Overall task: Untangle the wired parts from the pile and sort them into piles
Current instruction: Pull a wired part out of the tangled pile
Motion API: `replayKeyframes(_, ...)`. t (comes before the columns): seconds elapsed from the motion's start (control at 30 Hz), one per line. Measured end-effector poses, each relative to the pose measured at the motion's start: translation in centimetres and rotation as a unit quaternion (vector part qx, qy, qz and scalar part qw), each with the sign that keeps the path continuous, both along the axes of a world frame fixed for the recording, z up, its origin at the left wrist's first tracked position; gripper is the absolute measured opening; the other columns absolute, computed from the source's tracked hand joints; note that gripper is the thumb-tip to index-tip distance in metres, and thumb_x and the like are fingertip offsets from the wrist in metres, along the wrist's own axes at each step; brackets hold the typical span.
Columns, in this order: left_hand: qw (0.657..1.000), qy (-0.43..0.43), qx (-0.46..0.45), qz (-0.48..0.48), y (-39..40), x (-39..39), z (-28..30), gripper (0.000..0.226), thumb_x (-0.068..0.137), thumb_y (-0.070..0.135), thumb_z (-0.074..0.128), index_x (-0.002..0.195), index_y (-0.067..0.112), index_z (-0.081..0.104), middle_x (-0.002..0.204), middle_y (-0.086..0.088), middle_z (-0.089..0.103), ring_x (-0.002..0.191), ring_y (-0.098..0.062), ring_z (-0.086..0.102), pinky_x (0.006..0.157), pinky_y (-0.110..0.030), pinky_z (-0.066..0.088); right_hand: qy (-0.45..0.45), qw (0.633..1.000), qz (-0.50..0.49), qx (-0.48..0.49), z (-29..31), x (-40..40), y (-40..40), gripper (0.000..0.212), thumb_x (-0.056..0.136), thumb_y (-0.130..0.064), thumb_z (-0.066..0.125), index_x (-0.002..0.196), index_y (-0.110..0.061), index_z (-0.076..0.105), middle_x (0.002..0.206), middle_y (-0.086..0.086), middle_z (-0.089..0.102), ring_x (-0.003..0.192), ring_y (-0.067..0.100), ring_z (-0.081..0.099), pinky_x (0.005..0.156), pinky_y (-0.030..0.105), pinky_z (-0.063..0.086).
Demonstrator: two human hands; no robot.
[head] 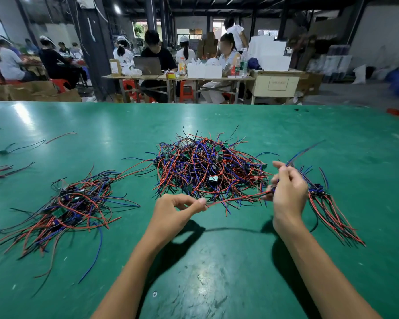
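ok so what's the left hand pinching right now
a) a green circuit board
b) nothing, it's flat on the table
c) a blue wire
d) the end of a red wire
d: the left hand pinches the end of a red wire between thumb and forefinger, and that wire runs across to the right hand.

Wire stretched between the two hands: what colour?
Red wire, pinched by left hand and right hand; head view.

Factory assembly hall: green tabletop (78,116) with heaped wired parts (207,166); seated workers (157,58) at wooden tables (171,77); red stools (186,90); stacked cartons (207,46); dark steel columns (95,42).
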State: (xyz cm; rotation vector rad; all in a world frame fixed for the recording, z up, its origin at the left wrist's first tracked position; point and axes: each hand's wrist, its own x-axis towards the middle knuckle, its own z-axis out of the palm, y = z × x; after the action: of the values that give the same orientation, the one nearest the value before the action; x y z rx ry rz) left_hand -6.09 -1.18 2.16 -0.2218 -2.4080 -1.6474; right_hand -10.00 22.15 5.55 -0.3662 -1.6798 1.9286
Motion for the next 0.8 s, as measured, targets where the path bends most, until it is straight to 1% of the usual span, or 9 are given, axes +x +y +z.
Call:
replayKeyframes(0.1, 1.000, -0.008, 0.003, 0.030, -0.2, -0.1, -0.1, 0.023, 0.090, 0.038, 0.073, 0.070, 0.028, 0.079, 0.072, 0.008, 0.076, 0.067, -0.030, 0.068, 0.067, -0.041, 0.054, -0.043, 0.974, -0.089, 0.205, 2.5, -3.1, 4.0, 0.032, 0.100, -0.023, 0.043, 0.103, -0.018, 0.075, 0.061, 0.000, 0.051, 0.056, 0.022, 0.045, 0.059, 0.035, 0.034)
replayKeyframes(0.17, 0.999, -0.003, -0.015, 0.047, -0.2, -0.2, -0.3, 0.025, 0.090, 0.036, 0.072, 0.069, 0.026, 0.079, 0.071, 0.009, 0.076, 0.074, -0.038, 0.069, 0.065, -0.035, 0.055, -0.111, 0.931, -0.111, 0.331, 3.4, -4.8, 6.9, 0.033, 0.099, -0.025, 0.043, 0.109, -0.018, 0.074, 0.085, 0.012, 0.069, 0.082, 0.035, 0.061, 0.073, 0.039, 0.044)
replayKeyframes(0.27, 0.997, 0.011, -0.052, 0.058, -0.2, -0.3, -0.5, 0.026, 0.090, 0.037, 0.072, 0.067, 0.027, 0.077, 0.064, 0.006, 0.073, 0.058, -0.025, 0.062, 0.056, -0.024, 0.045, -0.258, 0.812, -0.096, 0.514, 1.7, -6.4, 10.4, 0.033, 0.102, -0.022, 0.043, 0.117, -0.009, 0.069, 0.126, 0.022, 0.063, 0.121, 0.040, 0.053, 0.096, 0.041, 0.043)
replayKeyframes(0.37, 0.995, 0.024, -0.072, 0.070, -0.2, -0.4, -0.7, 0.027, 0.089, 0.038, 0.073, 0.065, 0.026, 0.077, 0.060, 0.004, 0.069, 0.052, -0.009, 0.051, 0.056, -0.026, 0.041, -0.389, 0.717, -0.048, 0.577, -1.1, -5.9, 11.0, 0.050, 0.108, -0.037, 0.030, 0.139, -0.005, 0.054, 0.151, 0.023, 0.038, 0.139, 0.035, 0.030, 0.110, 0.038, 0.027)
replayKeyframes(0.4, 0.994, 0.027, -0.075, 0.076, -0.2, -0.4, -0.7, 0.027, 0.088, 0.039, 0.073, 0.065, 0.026, 0.077, 0.060, 0.005, 0.068, 0.053, -0.011, 0.052, 0.057, -0.028, 0.043, -0.365, 0.716, -0.060, 0.592, -1.5, -5.8, 10.9, 0.050, 0.108, -0.036, 0.031, 0.139, -0.004, 0.054, 0.151, 0.025, 0.036, 0.138, 0.036, 0.030, 0.110, 0.040, 0.027)
replayKeyframes(0.47, 0.993, 0.030, -0.081, 0.084, -0.2, -0.4, -0.8, 0.027, 0.088, 0.039, 0.073, 0.065, 0.027, 0.077, 0.062, 0.005, 0.068, 0.058, -0.018, 0.057, 0.062, -0.031, 0.047, -0.216, 0.741, -0.102, 0.628, -1.6, -6.2, 10.0, 0.040, 0.106, -0.027, 0.042, 0.132, -0.004, 0.060, 0.144, 0.025, 0.046, 0.131, 0.039, 0.038, 0.104, 0.046, 0.031)
replayKeyframes(0.53, 0.992, 0.032, -0.090, 0.085, -0.2, -0.4, -0.9, 0.027, 0.089, 0.040, 0.072, 0.066, 0.027, 0.077, 0.064, 0.005, 0.069, 0.061, -0.020, 0.058, 0.065, -0.035, 0.050, -0.120, 0.753, -0.063, 0.644, -0.9, -6.5, 8.0, 0.036, 0.104, -0.028, 0.049, 0.134, -0.012, 0.061, 0.139, 0.016, 0.057, 0.128, 0.035, 0.046, 0.102, 0.046, 0.034)
replayKeyframes(0.63, 0.991, 0.033, -0.098, 0.088, -0.3, -0.4, -0.9, 0.027, 0.089, 0.040, 0.072, 0.066, 0.027, 0.077, 0.065, 0.006, 0.069, 0.061, -0.019, 0.059, 0.066, -0.038, 0.052, -0.135, 0.713, -0.012, 0.688, -1.5, -6.4, 4.9, 0.034, 0.102, -0.040, 0.053, 0.129, -0.025, 0.066, 0.121, 0.006, 0.071, 0.120, 0.028, 0.054, 0.098, 0.039, 0.033)
replayKeyframes(0.8, 0.991, 0.044, -0.089, 0.093, 0.1, -0.2, -0.9, 0.025, 0.089, 0.039, 0.073, 0.066, 0.028, 0.076, 0.067, 0.010, 0.069, 0.060, -0.015, 0.057, 0.065, -0.033, 0.051, -0.136, 0.769, -0.089, 0.618, -3.6, -4.8, 3.2, 0.027, 0.102, -0.035, 0.055, 0.111, -0.020, 0.076, 0.102, 0.007, 0.074, 0.101, 0.030, 0.059, 0.090, 0.040, 0.035)
